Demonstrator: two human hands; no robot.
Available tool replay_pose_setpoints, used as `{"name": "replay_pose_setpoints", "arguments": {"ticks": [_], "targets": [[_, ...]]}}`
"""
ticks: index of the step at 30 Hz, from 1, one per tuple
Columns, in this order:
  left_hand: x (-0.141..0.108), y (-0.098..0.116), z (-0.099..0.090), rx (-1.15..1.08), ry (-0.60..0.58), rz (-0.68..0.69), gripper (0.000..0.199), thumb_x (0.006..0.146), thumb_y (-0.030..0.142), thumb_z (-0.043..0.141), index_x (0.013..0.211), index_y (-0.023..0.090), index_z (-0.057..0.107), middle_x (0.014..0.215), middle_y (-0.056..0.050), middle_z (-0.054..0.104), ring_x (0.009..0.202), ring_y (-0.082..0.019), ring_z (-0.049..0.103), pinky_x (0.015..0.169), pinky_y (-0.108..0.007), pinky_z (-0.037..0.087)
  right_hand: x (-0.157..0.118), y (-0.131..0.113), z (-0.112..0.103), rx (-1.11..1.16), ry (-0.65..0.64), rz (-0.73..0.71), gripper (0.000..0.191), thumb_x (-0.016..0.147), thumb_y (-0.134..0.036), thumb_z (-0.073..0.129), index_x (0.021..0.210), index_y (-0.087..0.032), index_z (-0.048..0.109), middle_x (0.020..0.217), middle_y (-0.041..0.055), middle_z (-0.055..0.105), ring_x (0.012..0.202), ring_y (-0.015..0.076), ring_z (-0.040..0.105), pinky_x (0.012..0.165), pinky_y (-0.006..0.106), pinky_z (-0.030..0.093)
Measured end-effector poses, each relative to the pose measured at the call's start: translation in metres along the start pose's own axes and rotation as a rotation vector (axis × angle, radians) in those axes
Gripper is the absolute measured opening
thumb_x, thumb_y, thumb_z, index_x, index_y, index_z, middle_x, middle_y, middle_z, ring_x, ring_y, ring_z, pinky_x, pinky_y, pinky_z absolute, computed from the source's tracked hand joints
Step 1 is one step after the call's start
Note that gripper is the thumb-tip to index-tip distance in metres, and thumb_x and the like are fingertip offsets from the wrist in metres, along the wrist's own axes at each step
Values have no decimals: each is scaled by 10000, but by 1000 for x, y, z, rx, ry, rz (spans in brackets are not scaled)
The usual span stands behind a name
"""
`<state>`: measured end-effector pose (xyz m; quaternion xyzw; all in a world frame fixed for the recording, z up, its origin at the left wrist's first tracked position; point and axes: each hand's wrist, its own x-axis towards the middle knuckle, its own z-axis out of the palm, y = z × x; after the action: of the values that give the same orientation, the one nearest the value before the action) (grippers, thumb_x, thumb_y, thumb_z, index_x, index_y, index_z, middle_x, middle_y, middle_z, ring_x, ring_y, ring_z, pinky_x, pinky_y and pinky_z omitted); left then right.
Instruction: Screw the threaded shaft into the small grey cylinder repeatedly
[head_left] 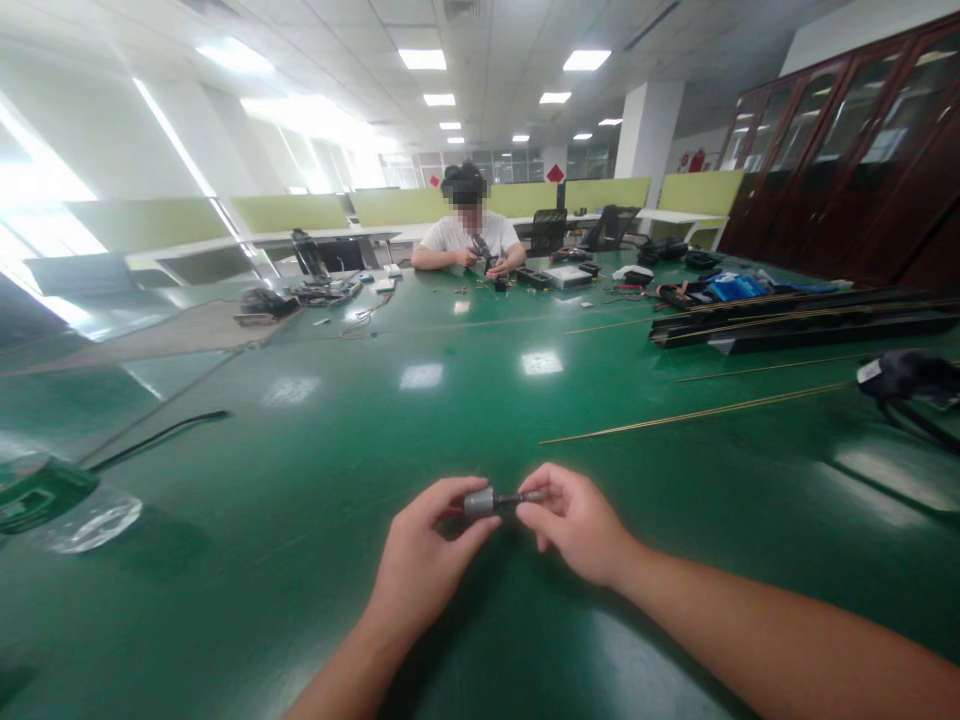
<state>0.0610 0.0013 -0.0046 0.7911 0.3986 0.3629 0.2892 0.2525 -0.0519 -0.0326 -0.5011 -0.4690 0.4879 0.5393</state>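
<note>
Near the front middle of the table, my left hand pinches a grey metal cylinder that looks like a drill chuck, thumb below and fingers above. A thin dark shaft sticks out of its right end. Closed around the far end of that shaft is my right hand, with thumb and fingers pressed together. The two parts lie in one line, roughly level, just above the green table. Whether the shaft is fixed in the cylinder I cannot tell.
Thin brass rods point in from the right, beside black rails and a black corded object. A plastic bottle lies at the left near a black cable. Across the table another person handles a dark tool among small parts.
</note>
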Motion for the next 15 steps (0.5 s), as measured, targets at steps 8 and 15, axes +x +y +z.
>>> {"name": "replay_pose_setpoints", "arguments": {"ticks": [8, 15], "targets": [[0, -1, -1, 16, 17, 21, 265, 802, 333, 731, 1049, 236, 720, 1054, -43, 725, 938, -212, 692, 868, -355, 596, 0, -1, -1, -3, 23, -3, 154, 814, -270, 667, 872, -181, 555, 641, -48, 599, 459, 103, 553, 464, 215, 406], [0, -6, -3, 17, 20, -3, 276, 812, 343, 735, 1074, 261, 709, 1077, -16, 717, 952, -195, 689, 897, -339, 580, 1, 1, -2, 37, 29, 6, 168, 814, -293, 668, 870, -178, 558, 679, -39, 610, 453, 93, 545, 464, 214, 397]]}}
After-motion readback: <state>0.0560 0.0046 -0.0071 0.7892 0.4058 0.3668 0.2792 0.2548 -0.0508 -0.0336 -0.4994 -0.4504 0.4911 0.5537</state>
